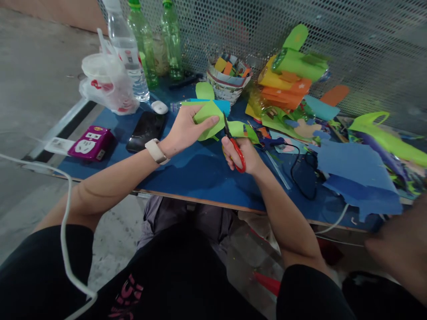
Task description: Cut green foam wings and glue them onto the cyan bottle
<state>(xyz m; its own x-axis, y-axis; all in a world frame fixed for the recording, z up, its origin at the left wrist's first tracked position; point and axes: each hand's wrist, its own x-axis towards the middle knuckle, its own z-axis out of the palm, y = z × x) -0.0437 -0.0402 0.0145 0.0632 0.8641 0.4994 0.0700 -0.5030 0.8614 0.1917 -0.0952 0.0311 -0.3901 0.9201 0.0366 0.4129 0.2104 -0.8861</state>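
Note:
My left hand (185, 129) grips a light green foam sheet (208, 122) above the blue table (200, 173); a pale watch band sits on that wrist. My right hand (242, 155) is closed on red-handled scissors (235, 149), whose dark blades point up into the edge of the green sheet. A second green scrap (240, 130) lies just right of the blades.
A black phone (146, 130), a white mouse (159, 107), a magenta box (90, 143) and a bagged cup (106, 84) lie left. Bottles (143, 44) and a paper basket (228, 82) stand at the back. Coloured foam piles (356, 173) fill the right. Another person's arm (400, 249) is at lower right.

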